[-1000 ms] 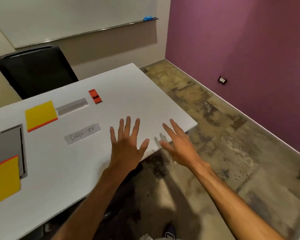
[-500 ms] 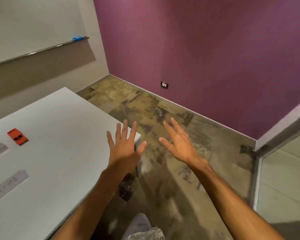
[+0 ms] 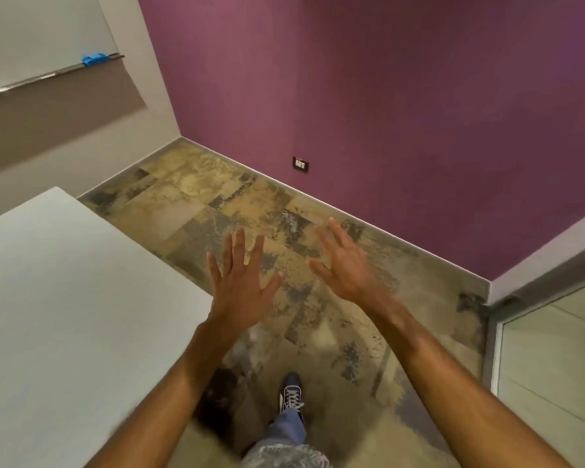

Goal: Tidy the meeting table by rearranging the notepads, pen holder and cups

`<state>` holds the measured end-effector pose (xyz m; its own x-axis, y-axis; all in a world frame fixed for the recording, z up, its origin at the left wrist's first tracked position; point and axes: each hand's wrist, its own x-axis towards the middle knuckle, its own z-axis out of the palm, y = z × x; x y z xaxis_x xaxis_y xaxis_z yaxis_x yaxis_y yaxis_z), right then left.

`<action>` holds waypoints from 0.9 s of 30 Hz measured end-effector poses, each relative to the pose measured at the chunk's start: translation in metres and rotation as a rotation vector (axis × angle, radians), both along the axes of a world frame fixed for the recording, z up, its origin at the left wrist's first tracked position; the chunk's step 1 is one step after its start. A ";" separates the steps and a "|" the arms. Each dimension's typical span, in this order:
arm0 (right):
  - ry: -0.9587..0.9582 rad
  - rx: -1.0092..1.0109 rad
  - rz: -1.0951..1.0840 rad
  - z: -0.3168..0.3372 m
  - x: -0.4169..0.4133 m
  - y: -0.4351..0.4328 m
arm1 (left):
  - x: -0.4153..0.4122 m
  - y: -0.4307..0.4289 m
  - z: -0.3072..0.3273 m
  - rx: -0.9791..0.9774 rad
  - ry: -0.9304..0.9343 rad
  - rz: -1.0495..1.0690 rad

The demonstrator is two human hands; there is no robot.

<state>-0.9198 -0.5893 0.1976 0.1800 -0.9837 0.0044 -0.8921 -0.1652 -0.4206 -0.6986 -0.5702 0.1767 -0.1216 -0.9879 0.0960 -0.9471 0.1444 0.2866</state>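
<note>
My left hand (image 3: 242, 282) is held out flat with fingers spread, just past the right edge of the white meeting table (image 3: 65, 298). My right hand (image 3: 343, 265) is spread open over the patterned floor, holding nothing. Only a bare corner of the table shows at the left. No notepads, pen holder or cups are in view.
A purple wall (image 3: 385, 96) with a socket (image 3: 300, 163) runs across the back. A whiteboard (image 3: 31, 38) with a blue eraser (image 3: 93, 59) hangs at upper left. A glass door (image 3: 551, 366) stands at right. My shoe (image 3: 291, 393) is on the floor (image 3: 217, 197).
The view has swung right, away from the table; the yellow notepads, the orange item and the labels have left the frame. Both hands stay spread open and now hover beyond the table edge.
</note>
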 end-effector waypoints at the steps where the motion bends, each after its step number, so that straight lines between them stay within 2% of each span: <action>1: 0.004 0.018 0.010 -0.001 -0.001 -0.020 | -0.001 -0.018 -0.001 0.007 0.012 0.026; 7: 0.062 0.066 0.129 -0.003 -0.004 -0.131 | -0.002 -0.117 0.000 0.050 0.068 0.097; 14: 0.037 0.067 0.258 -0.011 0.007 -0.251 | 0.006 -0.203 0.000 0.055 0.052 0.224; 27: -0.030 0.103 0.546 -0.015 0.053 -0.501 | 0.014 -0.396 0.002 0.038 0.137 0.523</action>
<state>-0.8672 -1.0902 0.1822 0.6648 -0.7434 -0.0739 -0.6759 -0.5564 -0.4833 -0.6846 -0.9660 0.1790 0.3988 -0.9162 0.0397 -0.8434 -0.3494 0.4083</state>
